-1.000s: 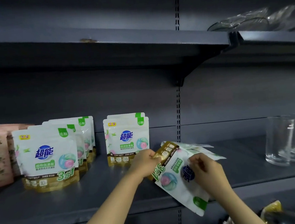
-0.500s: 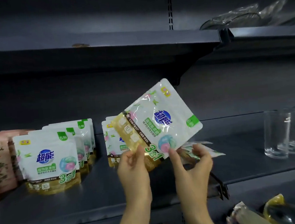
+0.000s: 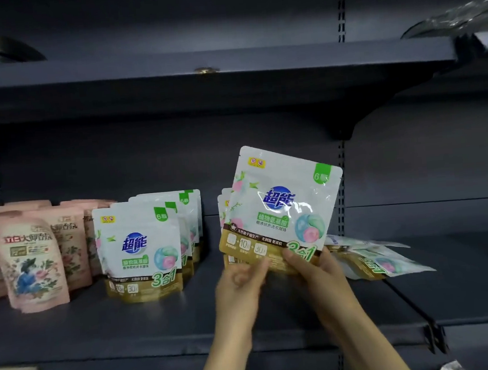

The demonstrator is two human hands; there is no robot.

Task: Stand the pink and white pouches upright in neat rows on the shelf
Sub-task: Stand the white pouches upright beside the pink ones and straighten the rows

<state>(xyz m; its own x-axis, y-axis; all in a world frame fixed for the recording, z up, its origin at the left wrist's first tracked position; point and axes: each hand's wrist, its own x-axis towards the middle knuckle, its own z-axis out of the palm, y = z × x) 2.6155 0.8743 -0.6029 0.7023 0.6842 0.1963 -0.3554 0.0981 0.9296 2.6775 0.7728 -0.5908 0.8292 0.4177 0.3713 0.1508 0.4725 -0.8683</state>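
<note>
I am reaching both forearms up from below toward the shelf (image 3: 276, 313), my hands close together at the gold bottom edge of one white pouch (image 3: 280, 211). My left hand (image 3: 239, 284) is pinching the bottom left corner and my right hand (image 3: 316, 269) is gripping the bottom right, thumb across the front, holding the pouch upright, tilted slightly right, above the shelf. It is covering the short row of white pouches (image 3: 224, 209); more pouches are lying flat (image 3: 380, 261) to its right.
</note>
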